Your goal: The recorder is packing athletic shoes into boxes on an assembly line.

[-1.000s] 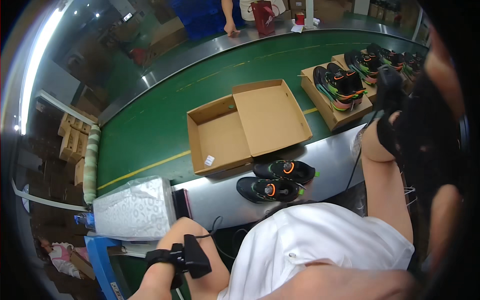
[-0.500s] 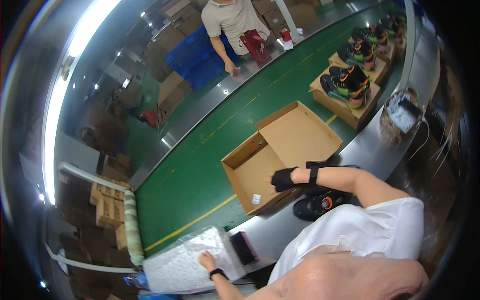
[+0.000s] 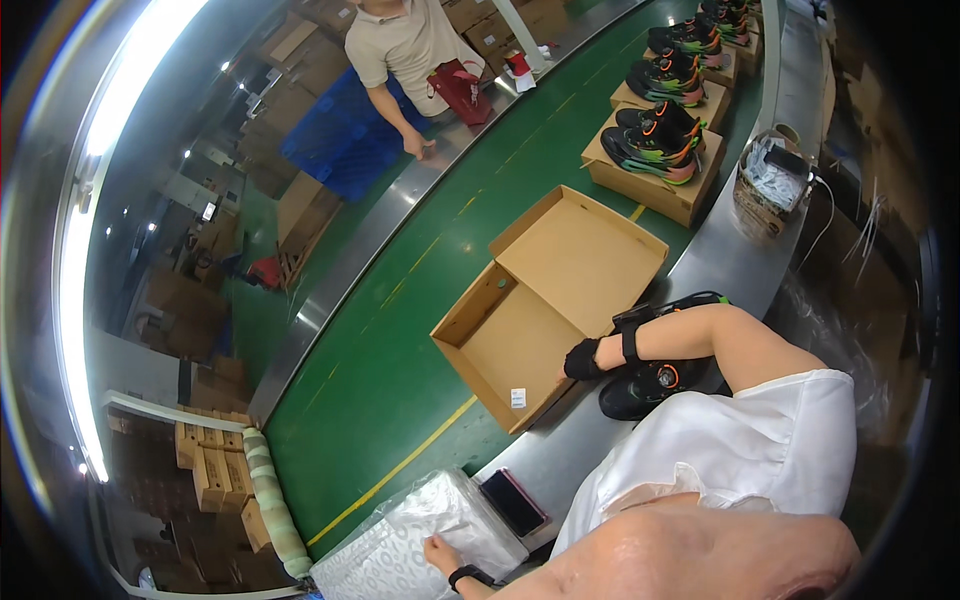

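Observation:
My left hand (image 3: pixel 441 554) is at the stack of thin white patterned wrapping paper (image 3: pixel 385 550), fingers bunched on the top sheet. A dark band circles that wrist. My right hand (image 3: pixel 584 360), in a black wrap, is at the near wall of an open brown shoe box (image 3: pixel 480 398); its fingers are mostly hidden. The box lies with its lid folded back and a small white label inside. Beneath my right forearm, a pair of black shoes with orange trim (image 3: pixel 645 388) rests on the metal ledge, partly covered by the arm.
A phone (image 3: pixel 514 502) lies beside the paper. Further right along the green belt (image 3: pixel 400 350), black shoes (image 3: pixel 655 140) stand on closed boxes. A basket (image 3: pixel 770 185) holding a dark device sits on the ledge. Across the belt stands a person (image 3: pixel 410 60) beside a dark red bag (image 3: pixel 462 92).
My right hand has drawn back from over the box's inside to its near wall. My left hand stays at the paper, fingers now more bunched. The whole view has shifted.

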`<state>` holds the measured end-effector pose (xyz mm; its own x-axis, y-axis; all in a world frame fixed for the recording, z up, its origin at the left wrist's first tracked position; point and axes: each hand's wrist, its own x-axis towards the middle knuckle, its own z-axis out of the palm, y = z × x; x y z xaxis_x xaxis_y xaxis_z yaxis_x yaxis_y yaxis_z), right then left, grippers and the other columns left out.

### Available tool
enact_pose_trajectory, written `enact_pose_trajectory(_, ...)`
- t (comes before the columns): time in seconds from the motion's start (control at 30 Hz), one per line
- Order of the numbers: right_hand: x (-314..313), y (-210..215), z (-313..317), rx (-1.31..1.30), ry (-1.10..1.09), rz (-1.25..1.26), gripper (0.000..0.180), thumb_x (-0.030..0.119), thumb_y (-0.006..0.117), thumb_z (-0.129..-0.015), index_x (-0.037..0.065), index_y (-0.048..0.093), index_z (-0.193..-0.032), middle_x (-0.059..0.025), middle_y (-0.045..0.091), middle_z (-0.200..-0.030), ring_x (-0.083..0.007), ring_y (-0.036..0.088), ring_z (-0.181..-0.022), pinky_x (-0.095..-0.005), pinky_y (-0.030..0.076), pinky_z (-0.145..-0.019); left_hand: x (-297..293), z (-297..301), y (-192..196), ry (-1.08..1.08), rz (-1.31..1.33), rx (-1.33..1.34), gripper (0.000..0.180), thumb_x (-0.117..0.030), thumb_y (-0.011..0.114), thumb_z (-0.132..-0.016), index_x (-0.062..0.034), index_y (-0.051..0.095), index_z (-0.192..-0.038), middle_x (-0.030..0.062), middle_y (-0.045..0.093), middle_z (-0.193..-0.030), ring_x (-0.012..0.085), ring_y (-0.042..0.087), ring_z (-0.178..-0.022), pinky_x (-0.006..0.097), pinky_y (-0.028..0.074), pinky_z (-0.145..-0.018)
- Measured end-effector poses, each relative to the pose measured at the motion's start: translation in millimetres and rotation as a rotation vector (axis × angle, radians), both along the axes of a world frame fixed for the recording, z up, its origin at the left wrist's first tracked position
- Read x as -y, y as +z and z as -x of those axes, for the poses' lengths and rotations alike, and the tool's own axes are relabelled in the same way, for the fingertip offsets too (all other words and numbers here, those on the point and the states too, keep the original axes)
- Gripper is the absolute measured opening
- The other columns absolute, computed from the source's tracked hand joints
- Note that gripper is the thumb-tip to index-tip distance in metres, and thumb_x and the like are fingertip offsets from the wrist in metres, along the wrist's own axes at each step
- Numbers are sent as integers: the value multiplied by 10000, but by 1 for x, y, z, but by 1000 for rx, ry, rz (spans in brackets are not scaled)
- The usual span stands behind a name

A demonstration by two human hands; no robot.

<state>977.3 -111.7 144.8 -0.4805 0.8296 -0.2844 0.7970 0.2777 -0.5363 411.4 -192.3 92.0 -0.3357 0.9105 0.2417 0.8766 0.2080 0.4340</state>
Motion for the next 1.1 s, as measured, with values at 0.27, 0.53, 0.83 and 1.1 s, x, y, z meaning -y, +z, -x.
enact_pose_trajectory(0.27,-16,2,-10,-15,75,245,416,309,575,-704,87,539,-1053,-188,559,-991,-301,529,-939,-405,394,-806,-6,-211,271,15,-446,330,218,-156,353,-891,4,439,-770,59,390,-501,126,394,-374,244,340,-346)
enact_pose_trajectory(0.53,2,82,2,-881,98,162,564,287,675,-682,54,436,-1136,-89,506,-1078,-179,483,-974,-317,378,-869,-77,-430,274,-700,-359,831,125,-111,383,-868,6,428,-875,43,452,-624,126,506,-460,259,431,-419)
enact_pose_trajectory(0.83,-76,30,-187,-1036,-1272,-404,511,466,562,-719,-20,517,-569,-42,438,-475,-104,400,-504,-323,360,-464,-125,-543,199,-987,-267,38,616,-225,636,-721,-26,336,-1220,223,290,-1260,359,281,-1167,464,259,-932)
enact_pose_trajectory(1.1,-44,48,-309,-482,-1705,-849,517,456,639,-649,-22,460,-564,-126,480,-515,-232,466,-500,-346,388,-526,-142,-382,83,-353,406,-358,682,-503,543,-716,-129,340,-1248,259,237,-1275,402,167,-1216,653,167,-871)
